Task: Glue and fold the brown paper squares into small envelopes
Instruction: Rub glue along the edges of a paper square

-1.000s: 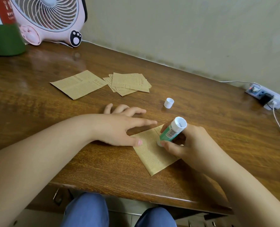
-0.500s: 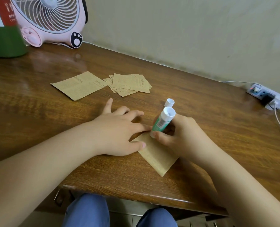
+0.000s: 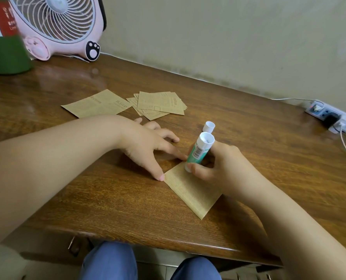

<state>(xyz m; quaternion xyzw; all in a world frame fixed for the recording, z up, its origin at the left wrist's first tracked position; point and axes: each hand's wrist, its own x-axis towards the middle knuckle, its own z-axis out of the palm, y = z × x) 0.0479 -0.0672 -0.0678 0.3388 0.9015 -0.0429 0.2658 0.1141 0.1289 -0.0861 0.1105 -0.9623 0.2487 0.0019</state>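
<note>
On the brown wooden table (image 3: 71, 190), the left hand (image 3: 146, 146) spread flat, straight fingers (image 3: 158, 174) pressing the left edge of a folded brown paper square (image 3: 190, 190). Just right, the right hand (image 3: 220, 168) gripped a green-and-white glue stick (image 3: 198, 152), its tip apparently touching the paper's upper corner; its white cap (image 3: 208, 126) stood just behind.

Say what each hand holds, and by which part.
The right hand grips the glue stick around its lower barrel. The left hand holds nothing; its fingers press the brown paper square flat.
</note>
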